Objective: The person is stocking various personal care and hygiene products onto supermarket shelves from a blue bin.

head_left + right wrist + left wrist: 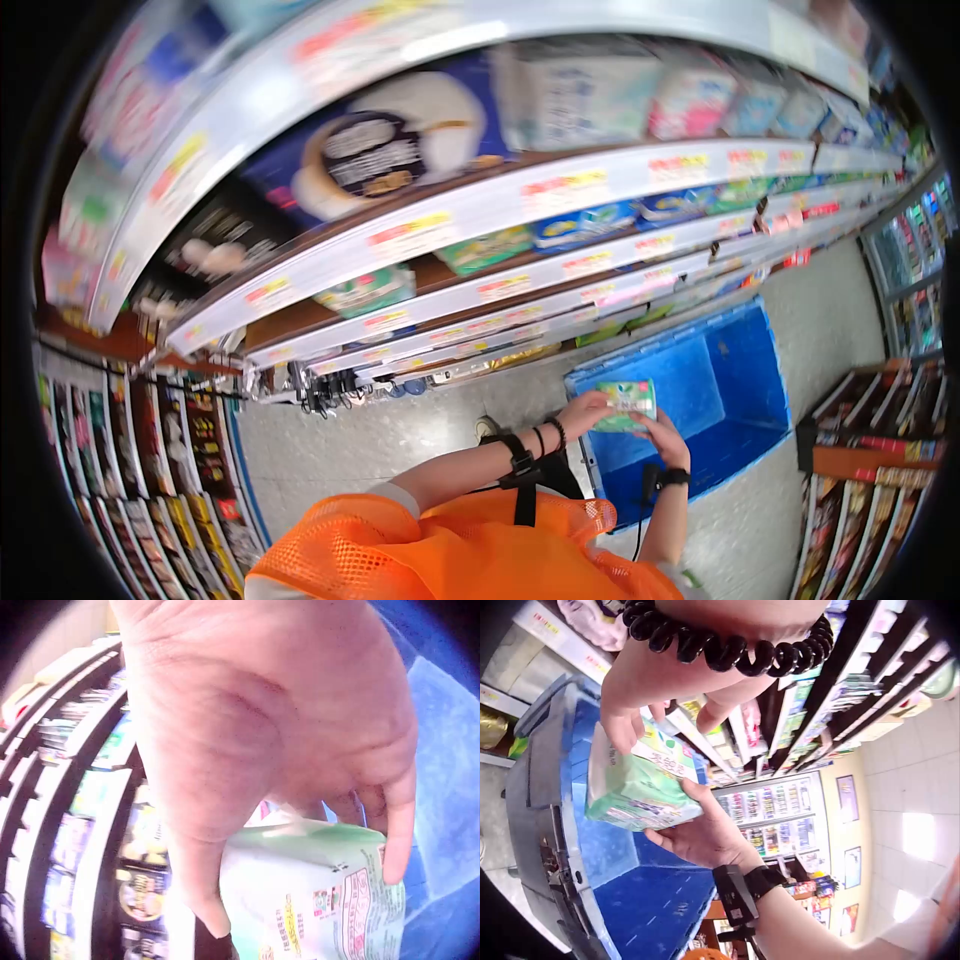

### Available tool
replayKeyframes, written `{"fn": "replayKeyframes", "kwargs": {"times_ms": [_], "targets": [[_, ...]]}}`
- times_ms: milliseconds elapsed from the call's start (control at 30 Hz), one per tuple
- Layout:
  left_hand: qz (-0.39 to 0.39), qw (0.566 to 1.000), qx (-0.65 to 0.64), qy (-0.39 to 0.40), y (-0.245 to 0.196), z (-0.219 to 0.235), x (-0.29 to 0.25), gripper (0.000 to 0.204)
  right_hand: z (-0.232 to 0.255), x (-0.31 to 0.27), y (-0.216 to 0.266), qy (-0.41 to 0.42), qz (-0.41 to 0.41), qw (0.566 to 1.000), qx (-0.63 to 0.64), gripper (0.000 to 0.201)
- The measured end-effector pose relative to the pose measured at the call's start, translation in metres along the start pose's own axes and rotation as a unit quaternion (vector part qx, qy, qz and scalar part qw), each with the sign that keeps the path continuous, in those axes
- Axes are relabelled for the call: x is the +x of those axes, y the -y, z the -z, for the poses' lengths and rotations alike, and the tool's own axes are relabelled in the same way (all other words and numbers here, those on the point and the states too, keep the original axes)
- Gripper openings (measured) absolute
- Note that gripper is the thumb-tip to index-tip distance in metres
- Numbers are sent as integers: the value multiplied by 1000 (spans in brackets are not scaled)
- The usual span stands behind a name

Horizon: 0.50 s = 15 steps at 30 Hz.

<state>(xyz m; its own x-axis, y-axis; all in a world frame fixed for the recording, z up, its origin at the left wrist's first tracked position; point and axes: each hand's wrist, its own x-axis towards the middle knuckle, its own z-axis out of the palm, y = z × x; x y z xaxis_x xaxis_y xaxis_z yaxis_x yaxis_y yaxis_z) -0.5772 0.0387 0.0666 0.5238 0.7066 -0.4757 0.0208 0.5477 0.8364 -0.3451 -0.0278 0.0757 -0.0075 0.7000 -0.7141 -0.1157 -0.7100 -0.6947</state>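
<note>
Both hands hold a green-and-white soft plastic pack of sanitary pads (626,405) over the near part of a blue crate (745,400). My left hand (584,412) grips the pack's left end, its fingertips bent against the wrapper in the left wrist view. On the opposite end my right hand (662,438) has thumb and fingers around the pack (315,892). Printed text on one face shows in the right wrist view. The left wrist view has the right hand (712,832) under the pack's lower edge.
A long shelf (480,215) of packaged goods with price labels runs along the front. The crate stands on a grey floor (350,440) beside it. More stocked racks (165,440) stand at left, another rack (875,450) at right, and glass-fronted coolers (912,245) farther off.
</note>
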Motion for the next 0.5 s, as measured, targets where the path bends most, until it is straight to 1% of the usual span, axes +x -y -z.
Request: {"fn": "replayKeyframes", "kwargs": {"times_ms": [33, 67, 100, 133, 200, 233, 267, 300, 333, 367, 433, 467, 500], "targets": [[-7, 1000, 20, 24, -12, 9, -15, 66, -6, -17, 11, 7, 12, 1000, -4, 71], [-39, 996, 85, -1, -22, 18, -33, 68, -16, -33, 23, 10, 19, 1000, -19, 71], [-69, 986, 149, -27, -31, 26, -52, 70, -36, -54, 38, 19, 68, 997, -24, 72], [-81, 986, 140, -35, -41, 35, -71, 70, -55, -71, 50, 30, 116, 992, -28, 73], [-64, 997, 41, -2, -63, 59, -112, 78, -97, -91, 67, 81, 129, 988, 9, 78], [-72, 997, 35, -8, -73, 70, -128, 78, -117, -95, 73, 108, 141, 984, 22, 80], [-64, 998, 6, 14, -84, 85, -144, 81, -139, -94, 76, 114, 143, 983, 15, 80], [-57, 997, -23, 37, -93, 98, -161, 84, -161, -92, 79, 142, 151, 978, 6, 81], [-84, 993, -81, 19, -101, 110, -179, 83, -183, -90, 83, 169, 159, 973, -4, 82], [-92, 993, -74, -9, -112, 125, -198, 82, -207, -90, 90, 177, 161, 971, -10, 82], [-132, 986, -66, -74, -114, 157, -227, 79, -256, -91, 106, 200, 174, 963, -54, 80], [-138, 985, -67, -83, -114, 171, -242, 79, -278, -90, 111, 227, 176, 956, -55, 79], [-162, 974, -81, -138, -115, 184, -256, 83, -302, -89, 117, 236, 178, 953, -60, 79]]}}
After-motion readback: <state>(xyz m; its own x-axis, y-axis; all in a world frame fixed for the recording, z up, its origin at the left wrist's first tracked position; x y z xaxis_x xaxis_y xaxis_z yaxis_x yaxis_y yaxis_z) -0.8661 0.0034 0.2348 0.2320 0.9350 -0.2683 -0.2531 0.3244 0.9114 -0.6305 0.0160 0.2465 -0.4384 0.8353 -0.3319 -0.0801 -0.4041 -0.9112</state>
